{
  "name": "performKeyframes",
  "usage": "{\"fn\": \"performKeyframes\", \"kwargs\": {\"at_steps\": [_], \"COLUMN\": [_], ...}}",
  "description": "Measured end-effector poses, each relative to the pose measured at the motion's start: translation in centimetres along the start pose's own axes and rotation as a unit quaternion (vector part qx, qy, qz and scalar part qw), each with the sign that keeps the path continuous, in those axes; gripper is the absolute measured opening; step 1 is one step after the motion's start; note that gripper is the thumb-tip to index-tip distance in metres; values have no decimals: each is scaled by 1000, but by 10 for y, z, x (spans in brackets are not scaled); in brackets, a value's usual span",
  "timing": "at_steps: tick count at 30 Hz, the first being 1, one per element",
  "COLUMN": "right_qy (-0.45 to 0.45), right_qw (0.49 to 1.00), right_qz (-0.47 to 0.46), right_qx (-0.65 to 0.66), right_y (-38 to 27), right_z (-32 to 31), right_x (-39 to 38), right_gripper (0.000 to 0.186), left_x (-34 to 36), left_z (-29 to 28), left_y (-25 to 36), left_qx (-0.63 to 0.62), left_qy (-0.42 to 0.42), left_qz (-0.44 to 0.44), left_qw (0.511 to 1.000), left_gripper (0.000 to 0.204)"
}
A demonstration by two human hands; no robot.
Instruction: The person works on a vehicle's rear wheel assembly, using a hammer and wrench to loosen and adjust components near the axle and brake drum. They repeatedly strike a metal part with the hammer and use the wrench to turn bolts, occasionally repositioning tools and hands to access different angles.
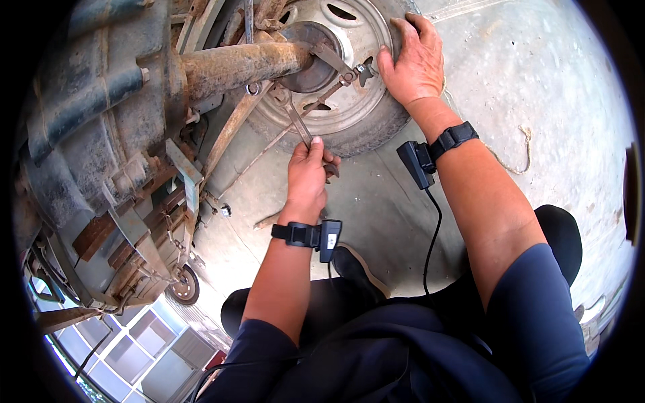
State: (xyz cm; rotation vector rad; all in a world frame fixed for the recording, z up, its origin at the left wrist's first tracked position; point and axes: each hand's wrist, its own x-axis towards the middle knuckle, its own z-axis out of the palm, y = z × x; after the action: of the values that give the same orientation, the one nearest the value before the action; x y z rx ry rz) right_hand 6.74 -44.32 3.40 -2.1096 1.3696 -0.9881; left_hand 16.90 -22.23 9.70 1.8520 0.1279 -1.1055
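My left hand [308,178] is closed round a double open-end wrench [300,125]. Its upper jaw reaches toward a thin rod [269,144] in front of the wheel; whether it touches cannot be made out. The wrench's other end pokes out beside my fingers. My right hand [418,64] lies on the right side of the tyre [376,131], fingers apart and holding nothing. Inside the tyre is a dusty pale steel wheel rim [371,41]. A threaded end of the rod, with nuts [349,76], meets a metal lever [328,56] near the hub.
A rusty axle tube [242,67] runs from the large grey housing [101,101] to the wheel. Rusty frame bars [232,127] slope below it. A rope [527,148] lies on the concrete floor [537,87] at right. My shoe [356,267] is below my hands. A small wheel [183,285] stands lower left.
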Motion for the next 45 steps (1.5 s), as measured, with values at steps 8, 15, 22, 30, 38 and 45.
{"fn": "performKeyframes", "kwargs": {"at_steps": [8, 15, 22, 30, 38, 45], "right_qy": [3, 2, -6, -12, -12, -2], "right_qw": [1000, 1000, 1000, 1000, 1000, 1000], "right_qz": [0, -1, 9, 13, 10, -4], "right_qx": [-1, -1, -1, 1, -1, 4], "right_y": [-1, 0, -1, -2, -2, -1], "right_z": [0, 2, 0, -1, -2, 0], "right_x": [0, 0, 0, 0, 0, 1], "right_gripper": [54, 54, 54, 54, 54, 53], "left_x": [3, 8, 13, 14, 11, 11], "left_z": [36, 53, 63, 81, 96, 84], "left_y": [9, 10, 14, 22, 39, 29], "left_qx": [-58, -83, -118, -169, -233, -189], "left_qy": [25, 43, 49, 51, 35, 56], "left_qz": [16, 18, 19, 7, -2, 1], "left_qw": [998, 995, 992, 984, 972, 980], "left_gripper": [19, 18, 19, 21, 22, 22]}}
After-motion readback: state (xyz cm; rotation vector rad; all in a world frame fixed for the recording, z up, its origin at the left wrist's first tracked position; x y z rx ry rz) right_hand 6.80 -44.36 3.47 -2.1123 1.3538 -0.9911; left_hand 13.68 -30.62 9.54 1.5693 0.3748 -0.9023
